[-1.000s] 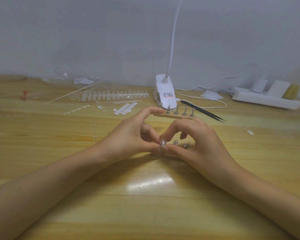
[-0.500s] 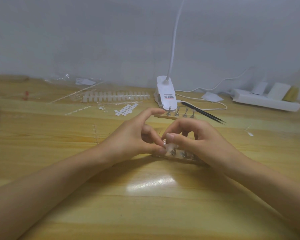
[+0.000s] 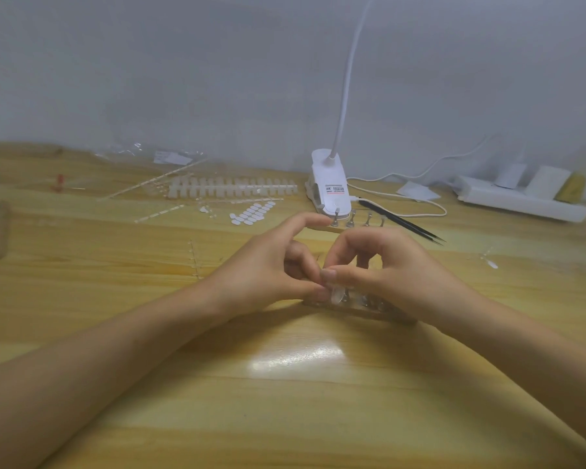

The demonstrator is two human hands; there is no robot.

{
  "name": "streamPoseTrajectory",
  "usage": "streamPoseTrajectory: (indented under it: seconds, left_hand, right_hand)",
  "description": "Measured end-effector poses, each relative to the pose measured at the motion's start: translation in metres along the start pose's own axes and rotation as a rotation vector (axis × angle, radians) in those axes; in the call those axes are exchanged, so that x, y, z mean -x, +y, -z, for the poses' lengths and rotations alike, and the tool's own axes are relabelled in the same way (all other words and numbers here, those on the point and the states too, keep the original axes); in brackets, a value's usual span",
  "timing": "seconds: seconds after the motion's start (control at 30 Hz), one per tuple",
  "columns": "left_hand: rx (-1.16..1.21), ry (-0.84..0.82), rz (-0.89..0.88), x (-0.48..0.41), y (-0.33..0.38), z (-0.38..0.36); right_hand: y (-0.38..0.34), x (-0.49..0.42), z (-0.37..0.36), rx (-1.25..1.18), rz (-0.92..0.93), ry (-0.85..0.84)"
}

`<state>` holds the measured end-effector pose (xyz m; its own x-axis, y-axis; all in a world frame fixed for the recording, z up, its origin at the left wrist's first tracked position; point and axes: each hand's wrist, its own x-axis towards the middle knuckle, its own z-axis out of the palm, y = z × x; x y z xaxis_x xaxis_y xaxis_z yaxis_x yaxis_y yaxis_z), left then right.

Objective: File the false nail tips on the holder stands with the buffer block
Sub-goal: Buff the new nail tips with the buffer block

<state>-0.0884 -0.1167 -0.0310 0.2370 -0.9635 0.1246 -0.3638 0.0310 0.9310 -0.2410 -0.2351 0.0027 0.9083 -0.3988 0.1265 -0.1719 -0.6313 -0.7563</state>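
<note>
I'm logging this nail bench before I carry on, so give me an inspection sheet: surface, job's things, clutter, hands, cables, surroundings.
Surface: wooden table, lamp glare near the front.
Job's things: false nail tip on near holder stand; far holder stand, pegs look bare; buffer block in neither hand.
Clutter: nail tip strip, white tabs, tweezers, plastic bags.
Hands: right hand pinches the tip in its fingers; left hand thumb beside it, hold unclear.
Cables: white cable looped right of the lamp.
Surroundings: plain wall, power strip.
</note>
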Motion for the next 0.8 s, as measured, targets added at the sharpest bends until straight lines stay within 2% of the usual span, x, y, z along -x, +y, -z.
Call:
streamPoseTrajectory:
  seconds: [0.3, 0.6, 0.8]
  left_hand:
    - [-0.017, 0.008, -0.022, 0.001, 0.002, 0.0]
    - [0.009, 0.004, -0.021, 0.0, 0.001, -0.001]
    - [0.016, -0.016, -0.036, -0.001, 0.0, -0.001]
  right_hand:
    - [-0.004, -0.009, 0.004, -0.02, -0.106, -0.082]
    - [-0.009, -0.013, 0.008, 0.086, -0.072, -0.1]
    - [-0.009, -0.008, 0.017, 0.054, -0.029, -0.099]
